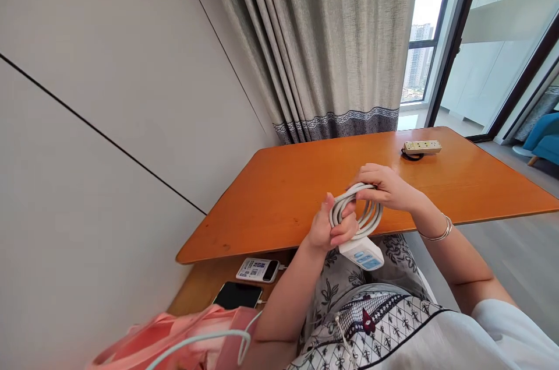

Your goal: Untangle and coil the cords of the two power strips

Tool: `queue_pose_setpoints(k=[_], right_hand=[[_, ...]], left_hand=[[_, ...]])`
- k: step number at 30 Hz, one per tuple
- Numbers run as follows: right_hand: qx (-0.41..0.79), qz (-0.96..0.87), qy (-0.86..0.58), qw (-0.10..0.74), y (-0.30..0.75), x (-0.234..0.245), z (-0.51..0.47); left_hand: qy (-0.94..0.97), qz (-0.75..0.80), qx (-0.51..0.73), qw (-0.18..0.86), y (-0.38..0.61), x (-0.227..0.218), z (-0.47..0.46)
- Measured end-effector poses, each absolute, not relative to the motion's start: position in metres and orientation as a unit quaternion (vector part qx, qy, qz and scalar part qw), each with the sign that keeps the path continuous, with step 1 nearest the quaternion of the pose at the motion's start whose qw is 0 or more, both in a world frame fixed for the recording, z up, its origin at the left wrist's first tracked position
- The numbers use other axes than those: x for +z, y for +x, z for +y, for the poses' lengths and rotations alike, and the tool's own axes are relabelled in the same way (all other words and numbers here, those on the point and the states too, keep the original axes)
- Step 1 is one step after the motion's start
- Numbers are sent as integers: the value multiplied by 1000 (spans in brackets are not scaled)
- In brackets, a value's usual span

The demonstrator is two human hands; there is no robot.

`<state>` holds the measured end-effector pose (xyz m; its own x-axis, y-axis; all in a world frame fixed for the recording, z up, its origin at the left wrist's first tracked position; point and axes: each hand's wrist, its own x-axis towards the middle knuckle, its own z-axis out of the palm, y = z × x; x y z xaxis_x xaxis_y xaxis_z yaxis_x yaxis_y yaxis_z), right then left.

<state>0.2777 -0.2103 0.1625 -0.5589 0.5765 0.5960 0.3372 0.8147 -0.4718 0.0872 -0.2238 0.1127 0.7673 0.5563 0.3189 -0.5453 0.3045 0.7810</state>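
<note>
A white power cord [370, 224] is wound into a coil of several loops above my lap, at the table's near edge. My left hand [334, 224] is closed around the coil's left side, thumb up. At the top of the loops, my right hand [382, 183] has its fingers curled over the cord. Below the coil hangs a white power strip [362, 253] with blue on its face, tilted over my legs. The cord's far end is hidden among the loops and fingers.
The orange-brown table [271, 195] spans the space ahead. A small cream power strip [421, 147] with a dark cord lies at its far right. Lower left are a power bank [257, 270], a black phone [238, 295] and a pink bag [192, 335]. A curtain [340, 38] hangs behind.
</note>
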Motion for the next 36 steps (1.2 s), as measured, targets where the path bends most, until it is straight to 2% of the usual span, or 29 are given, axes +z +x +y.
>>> queue_pose_setpoints(k=[3,9,14,25,36], right_hand=[[286,-800,-314,425,278,146,-208],[492,-567,-311,583,264,108,-211],[629,-418,-247,607,251,94,-216],[602,-413,-252,635,254,88,-218],[545,-401,-306,669,258,89,-215]], left_hand=[[429,21,391,814,86,114,-222],[348,101,478,800,85,117,-218],[352,95,488,793,87,117,-216],[437,78,440,781,92,112,-216],[456,200,427,755,89,116,-205]])
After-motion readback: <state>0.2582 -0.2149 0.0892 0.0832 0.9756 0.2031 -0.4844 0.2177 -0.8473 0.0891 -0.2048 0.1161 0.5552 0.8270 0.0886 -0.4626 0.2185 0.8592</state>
